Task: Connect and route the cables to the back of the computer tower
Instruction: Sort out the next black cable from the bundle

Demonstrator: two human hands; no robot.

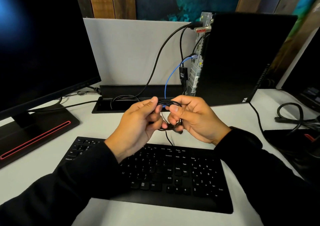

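Observation:
A black computer tower [242, 57] stands upright at the back right, its metal rear panel [197, 66] facing left. A thick black cable [155, 61] is plugged in near the panel's top and a blue network cable [170, 76] lower down, beside a small black adapter [183, 74]. Both drop toward the desk's cable slot [107, 107]. Above the keyboard, my left hand [138, 127] and my right hand [192, 120] hold a coiled thin black cable [166, 102] between them. Its loose end runs down behind the black keyboard [155, 173].
A dark monitor [39, 44] on a black stand with a red stripe [34, 139] fills the left. More black cables [292, 116] lie coiled at the right edge beside another device. A white partition [129, 52] closes off the back of the white desk [97, 125].

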